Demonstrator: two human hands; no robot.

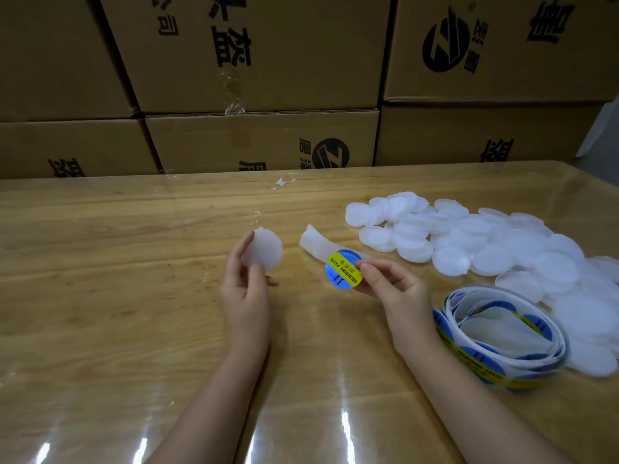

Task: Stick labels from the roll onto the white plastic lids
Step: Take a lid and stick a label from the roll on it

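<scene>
The left hand [246, 293] holds one white lid [268, 251] upright over the counter [100, 262], with its fingers [236, 262] curled round the lid's left and lower edge. To the right, clear of that lid, the right hand [393, 289] pinches a round blue-and-yellow label [341, 271] by its right edge. A bare backing strip [315, 244] trails up and left from behind the label. A pile of lids [469, 242] lies beyond and right of the right fingers [373, 274]. The loosely coiled label roll [502, 343] rests just right of that wrist.
</scene>
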